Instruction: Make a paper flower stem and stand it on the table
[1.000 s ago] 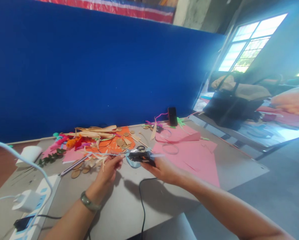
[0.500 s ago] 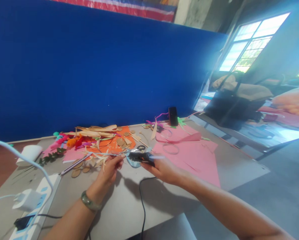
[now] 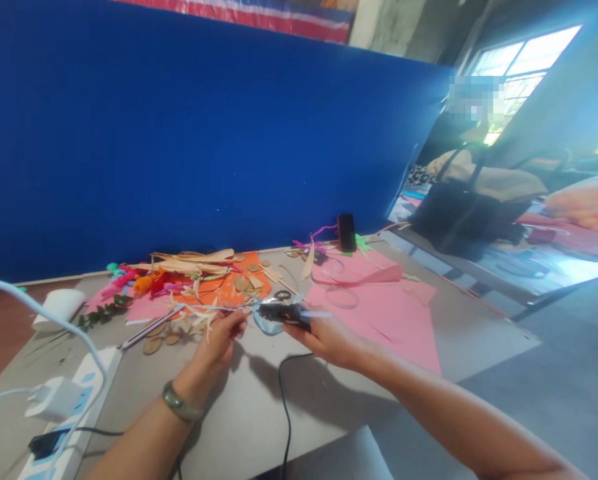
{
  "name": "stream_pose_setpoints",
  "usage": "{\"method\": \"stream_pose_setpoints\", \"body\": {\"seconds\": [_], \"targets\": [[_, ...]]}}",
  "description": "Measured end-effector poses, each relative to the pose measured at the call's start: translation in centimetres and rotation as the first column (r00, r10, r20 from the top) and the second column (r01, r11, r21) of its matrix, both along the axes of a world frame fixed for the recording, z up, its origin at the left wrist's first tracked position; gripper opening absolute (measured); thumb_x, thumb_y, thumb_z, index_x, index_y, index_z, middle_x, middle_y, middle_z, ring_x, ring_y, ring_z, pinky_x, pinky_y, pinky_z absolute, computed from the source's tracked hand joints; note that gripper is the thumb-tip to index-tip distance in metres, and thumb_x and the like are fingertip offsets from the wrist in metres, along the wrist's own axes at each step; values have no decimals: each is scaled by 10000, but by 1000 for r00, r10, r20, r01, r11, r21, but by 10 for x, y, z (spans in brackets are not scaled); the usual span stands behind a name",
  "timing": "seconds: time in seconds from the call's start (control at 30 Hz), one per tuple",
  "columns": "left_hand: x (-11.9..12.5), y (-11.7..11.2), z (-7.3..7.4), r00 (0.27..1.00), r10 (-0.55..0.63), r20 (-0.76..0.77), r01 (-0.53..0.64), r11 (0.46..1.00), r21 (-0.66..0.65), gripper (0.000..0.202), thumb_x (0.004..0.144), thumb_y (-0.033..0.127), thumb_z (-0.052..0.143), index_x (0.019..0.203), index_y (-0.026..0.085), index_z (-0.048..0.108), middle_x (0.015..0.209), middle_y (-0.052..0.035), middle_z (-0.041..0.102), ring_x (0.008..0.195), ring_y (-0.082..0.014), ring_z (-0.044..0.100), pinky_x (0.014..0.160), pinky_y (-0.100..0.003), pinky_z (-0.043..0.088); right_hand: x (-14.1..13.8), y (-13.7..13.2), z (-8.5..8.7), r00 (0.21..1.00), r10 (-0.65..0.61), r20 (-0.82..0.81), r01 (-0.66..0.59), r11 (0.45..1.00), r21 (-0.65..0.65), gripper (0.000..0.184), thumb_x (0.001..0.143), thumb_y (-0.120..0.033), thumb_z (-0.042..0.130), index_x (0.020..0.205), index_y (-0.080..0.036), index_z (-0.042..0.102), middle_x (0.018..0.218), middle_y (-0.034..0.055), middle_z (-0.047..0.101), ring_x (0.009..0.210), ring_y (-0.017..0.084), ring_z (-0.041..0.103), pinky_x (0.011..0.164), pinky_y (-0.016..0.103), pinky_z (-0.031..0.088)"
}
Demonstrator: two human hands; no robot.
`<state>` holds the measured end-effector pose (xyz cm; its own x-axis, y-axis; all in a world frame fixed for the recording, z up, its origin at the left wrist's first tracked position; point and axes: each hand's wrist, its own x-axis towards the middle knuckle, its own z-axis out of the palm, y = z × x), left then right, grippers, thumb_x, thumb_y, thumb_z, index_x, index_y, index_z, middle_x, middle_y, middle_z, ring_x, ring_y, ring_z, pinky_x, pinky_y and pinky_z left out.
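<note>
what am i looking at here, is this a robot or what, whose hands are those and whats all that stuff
No robot here: these are a person's own bare hands, seen by one camera worn on their head, looking forward and down. The left hand, with a bracelet on its wrist, pinches a thin strand. The right hand grips a black tool, which looks like a glue gun. On the table lie pink paper, an orange sheet, round brown discs, scissors and a white power strip. Behind stands a blue panel. The strand's exact makeup is too small to tell.
</note>
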<state>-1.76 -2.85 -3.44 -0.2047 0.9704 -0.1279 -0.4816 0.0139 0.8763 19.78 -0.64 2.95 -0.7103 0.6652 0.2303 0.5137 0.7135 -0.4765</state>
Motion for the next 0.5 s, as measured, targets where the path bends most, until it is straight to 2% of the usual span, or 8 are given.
{"method": "stream_pose_setpoints", "body": {"seconds": [0.5], "targets": [[-1,1,-2,1000,5,29,-5,1000,-6,234,554,252,780,568,131,580,447,40,514,424,-50,436,394,-165,267,1,-1,1,1000,-25,-4,25,1000,6,292,931,-370,443,958,-158,641,800,71,656,700,183,591,661,268,436]]}}
